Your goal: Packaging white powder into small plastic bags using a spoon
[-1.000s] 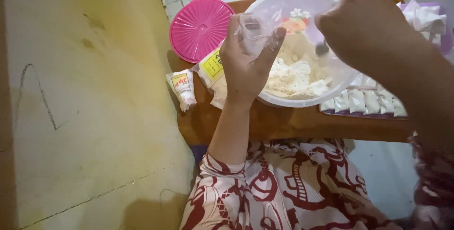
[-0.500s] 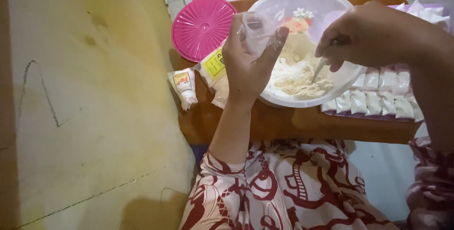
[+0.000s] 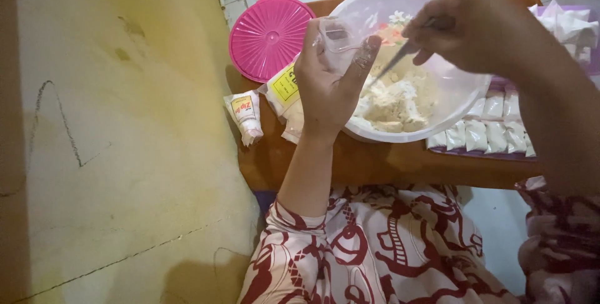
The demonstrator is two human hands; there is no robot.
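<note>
My left hand (image 3: 328, 85) holds a small clear plastic bag (image 3: 340, 38) up over the near rim of a large white bowl (image 3: 462, 101). The bowl holds crumbly white-yellow food (image 3: 394, 101). My right hand (image 3: 475, 25) is above the bowl, gripping a metal spoon (image 3: 397, 60) whose tip points down toward the food, close to the bag's mouth. The bowl rests on a low brown wooden table (image 3: 375, 163).
A round pink lid (image 3: 269, 36) lies left of the bowl. Two packs of small bags (image 3: 245, 115) lie on the table's left end. Several filled white packets (image 3: 484, 135) sit in a row right of the bowl. A yellowish wall (image 3: 119, 141) stands at left.
My right hand has dropped the spoon into the bowl and lifted it back toward the bag. My left hand stays put with the bag.
</note>
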